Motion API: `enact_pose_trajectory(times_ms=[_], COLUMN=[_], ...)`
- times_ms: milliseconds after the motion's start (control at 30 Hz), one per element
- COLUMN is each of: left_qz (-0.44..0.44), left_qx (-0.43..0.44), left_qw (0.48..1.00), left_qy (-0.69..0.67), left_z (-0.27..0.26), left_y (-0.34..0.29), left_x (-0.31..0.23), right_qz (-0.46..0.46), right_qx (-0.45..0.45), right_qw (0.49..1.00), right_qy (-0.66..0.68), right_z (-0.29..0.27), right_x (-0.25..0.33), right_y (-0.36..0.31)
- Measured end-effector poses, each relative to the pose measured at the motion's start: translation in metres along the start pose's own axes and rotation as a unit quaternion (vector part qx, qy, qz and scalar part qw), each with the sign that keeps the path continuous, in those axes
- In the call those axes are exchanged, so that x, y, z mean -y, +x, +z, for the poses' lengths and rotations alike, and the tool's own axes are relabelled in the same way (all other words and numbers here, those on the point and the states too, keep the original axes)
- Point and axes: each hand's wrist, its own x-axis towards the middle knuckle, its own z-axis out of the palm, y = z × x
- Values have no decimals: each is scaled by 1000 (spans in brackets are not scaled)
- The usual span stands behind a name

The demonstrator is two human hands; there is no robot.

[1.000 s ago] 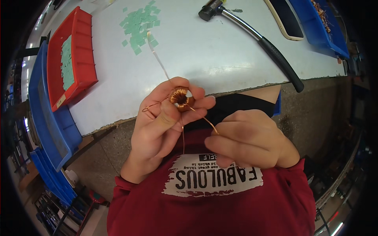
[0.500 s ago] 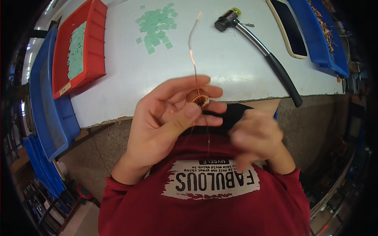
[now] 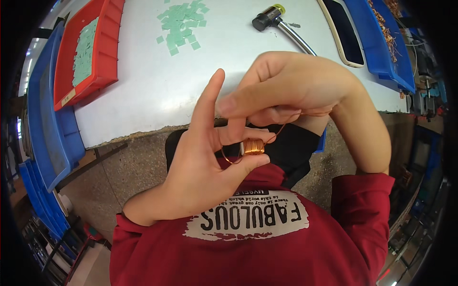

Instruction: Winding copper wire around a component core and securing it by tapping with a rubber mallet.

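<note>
A small ring coil wound with copper wire (image 3: 253,147) is pinched between the thumb and fingers of my left hand (image 3: 202,157), whose index finger points up. The coil shows its wound outer side and sits just past the table's near edge, above my lap. Above it, my right hand (image 3: 296,88) is closed, with its thumb and index finger pressed toward the left hand's fingers. A strand of copper wire (image 3: 281,129) runs from the coil up into my right hand and across its curled fingers. Another bit of wire loops below the left fingers.
Green square sheets (image 3: 181,24) lie scattered on the white table (image 3: 143,90); more fill a red bin (image 3: 106,57) at left, beside a blue tray (image 3: 57,138). A mallet (image 3: 296,38), partly behind my right hand, a phone (image 3: 343,33) and a blue bin (image 3: 389,57) with copper scraps are at right.
My right hand has risen from beside my lap to above the coil and taken hold of the wire. The coil has turned sideways and dropped slightly; its upright wire end no longer sticks up.
</note>
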Motion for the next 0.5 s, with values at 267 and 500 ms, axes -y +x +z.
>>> enact_pose_trajectory(times_ms=[267, 500], left_qz=[-43, -59], left_qx=[0, 12], left_qw=[996, 998], left_qy=[79, 3], left_z=[-2, -2], left_y=[1, 5], left_x=[3, 7], right_qz=[99, -57], right_qx=[6, -89], right_qw=[961, 983], right_qy=[-257, -151], right_z=[12, -6], right_x=[27, 6], right_y=[-2, -5])
